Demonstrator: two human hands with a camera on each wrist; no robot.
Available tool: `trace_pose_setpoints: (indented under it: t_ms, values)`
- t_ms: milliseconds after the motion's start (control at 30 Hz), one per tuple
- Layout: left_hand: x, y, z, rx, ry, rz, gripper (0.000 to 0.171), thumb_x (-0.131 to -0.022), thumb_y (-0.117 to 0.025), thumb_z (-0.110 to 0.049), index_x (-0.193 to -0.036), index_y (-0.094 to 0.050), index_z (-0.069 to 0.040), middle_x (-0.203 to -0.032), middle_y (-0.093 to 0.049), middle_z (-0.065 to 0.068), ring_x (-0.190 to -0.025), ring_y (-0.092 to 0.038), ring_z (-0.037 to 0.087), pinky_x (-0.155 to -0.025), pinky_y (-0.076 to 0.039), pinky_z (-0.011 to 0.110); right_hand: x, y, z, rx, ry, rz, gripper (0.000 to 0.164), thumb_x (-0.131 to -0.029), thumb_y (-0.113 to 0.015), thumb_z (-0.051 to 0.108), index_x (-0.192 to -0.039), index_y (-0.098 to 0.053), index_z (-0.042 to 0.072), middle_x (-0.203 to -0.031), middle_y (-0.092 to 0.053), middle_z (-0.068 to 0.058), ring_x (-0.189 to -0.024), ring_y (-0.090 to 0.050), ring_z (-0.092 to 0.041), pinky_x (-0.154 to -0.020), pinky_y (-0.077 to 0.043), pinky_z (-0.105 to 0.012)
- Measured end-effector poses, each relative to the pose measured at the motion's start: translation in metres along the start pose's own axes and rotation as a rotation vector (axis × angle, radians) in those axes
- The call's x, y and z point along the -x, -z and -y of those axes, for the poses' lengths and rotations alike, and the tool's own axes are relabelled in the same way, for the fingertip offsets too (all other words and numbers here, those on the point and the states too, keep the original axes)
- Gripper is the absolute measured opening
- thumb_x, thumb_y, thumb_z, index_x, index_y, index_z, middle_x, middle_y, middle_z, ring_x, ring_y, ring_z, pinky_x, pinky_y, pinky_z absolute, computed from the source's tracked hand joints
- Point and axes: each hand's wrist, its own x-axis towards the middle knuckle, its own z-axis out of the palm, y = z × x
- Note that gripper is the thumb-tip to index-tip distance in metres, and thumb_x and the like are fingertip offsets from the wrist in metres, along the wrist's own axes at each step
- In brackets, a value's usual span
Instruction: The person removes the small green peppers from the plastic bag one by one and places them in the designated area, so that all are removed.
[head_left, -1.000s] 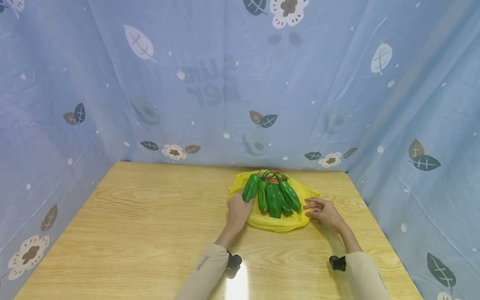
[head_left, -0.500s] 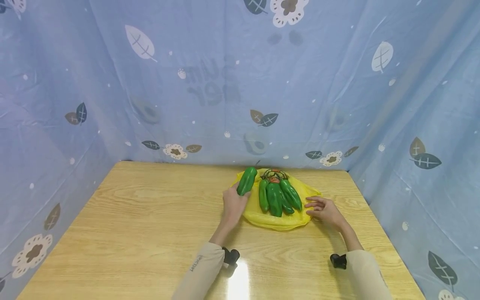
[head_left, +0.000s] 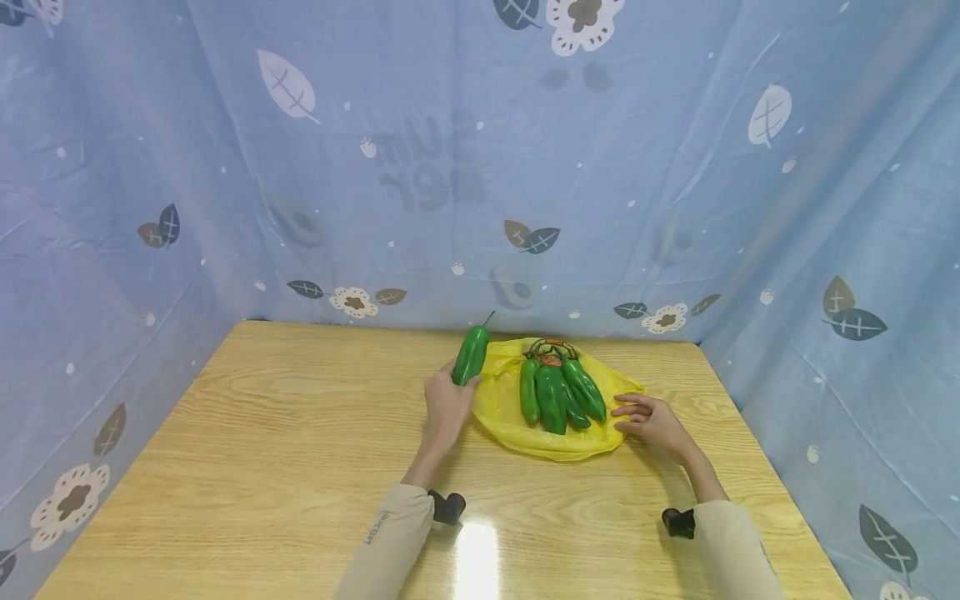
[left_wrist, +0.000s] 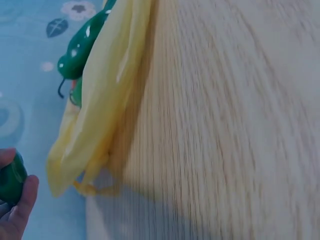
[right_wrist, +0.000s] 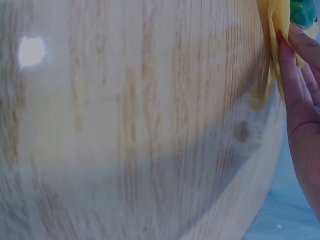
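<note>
My left hand (head_left: pixel 447 403) grips a long green chili pepper (head_left: pixel 471 357) by its lower end, with the thin stem pointing up, left of the yellow plastic bag (head_left: pixel 498 417). At the left edge of the left wrist view, thumb and fingers close around that pepper (left_wrist: pixel 11 181). Several more green peppers (head_left: pixel 552 400) lie side by side on the bag, stems toward the back. At the bag's right edge is my right hand (head_left: pixel 651 423); in the right wrist view its thumb and a finger pinch the bag's edge (right_wrist: pixel 276 30).
Something orange-red with dark cord-like strands (head_left: pixel 551 354) lies at the peppers' stem ends. The wooden table (head_left: pixel 300 450) extends to the left and front. A blue patterned curtain (head_left: pixel 420 167) hangs close behind the table and along its sides.
My left hand has lifted one pepper off the bag and carried it to the left, past the bag's left edge. The right hand has stayed at the bag's right edge.
</note>
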Motion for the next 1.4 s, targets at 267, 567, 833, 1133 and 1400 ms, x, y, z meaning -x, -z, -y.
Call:
trace_pose_setpoints:
  t_ms: [267,567,833,1133,1400]
  values:
    - [-0.012,0.021,0.013,-0.017,0.006,-0.059,0.036,-0.086,-0.071,-0.008,-0.115,-0.061,0.010,-0.089,-0.068,0.022,-0.071,-0.065,0.027,-0.061,-0.057,0.036,-0.001,0.000,-0.001,-0.013,-0.005,0.004,0.055,-0.088,-0.067,0.004,-0.135,-0.044,-0.012,-0.115,-0.060,-0.031,-0.094,-0.067,-0.018,-0.073,-0.057,-0.028]
    - [-0.019,0.040,0.026,-0.054,0.068,-0.087,0.038,-0.086,-0.070,-0.008,-0.117,-0.059,0.012,-0.090,-0.067,0.024,-0.076,-0.066,0.031,-0.066,-0.057,0.039,-0.002,0.001,-0.001,-0.004,-0.008,0.008,0.056,-0.088,-0.067,0.004,-0.136,-0.042,-0.012,-0.115,-0.061,-0.030,-0.093,-0.066,-0.015,-0.074,-0.056,-0.029]
    - [-0.015,0.046,0.034,-0.038,0.091,-0.104,0.036,-0.087,-0.068,-0.009,-0.114,-0.059,0.013,-0.087,-0.066,0.024,-0.072,-0.066,0.030,-0.062,-0.057,0.037,-0.002,0.000,-0.002,0.011,-0.020,-0.001,0.056,-0.088,-0.068,0.005,-0.136,-0.043,-0.011,-0.114,-0.062,-0.028,-0.091,-0.064,-0.011,-0.073,-0.056,-0.027]
    - [-0.007,0.034,0.039,-0.068,0.168,-0.118,0.027,-0.086,-0.068,-0.014,-0.098,-0.063,0.010,-0.072,-0.064,0.017,-0.055,-0.060,0.022,-0.047,-0.050,0.028,-0.001,0.001,-0.003,0.011,-0.015,0.000,0.057,-0.088,-0.068,0.006,-0.136,-0.043,-0.011,-0.114,-0.062,-0.028,-0.092,-0.064,-0.012,-0.074,-0.056,-0.027]
    - [-0.003,0.025,0.043,-0.092,0.215,-0.099,0.029,-0.085,-0.069,-0.013,-0.102,-0.062,0.009,-0.081,-0.065,0.017,-0.065,-0.064,0.024,-0.054,-0.054,0.031,-0.001,0.000,-0.003,0.012,0.011,-0.005,0.053,-0.088,-0.067,0.003,-0.134,-0.045,-0.011,-0.110,-0.065,-0.024,-0.091,-0.067,-0.013,-0.073,-0.057,-0.028]
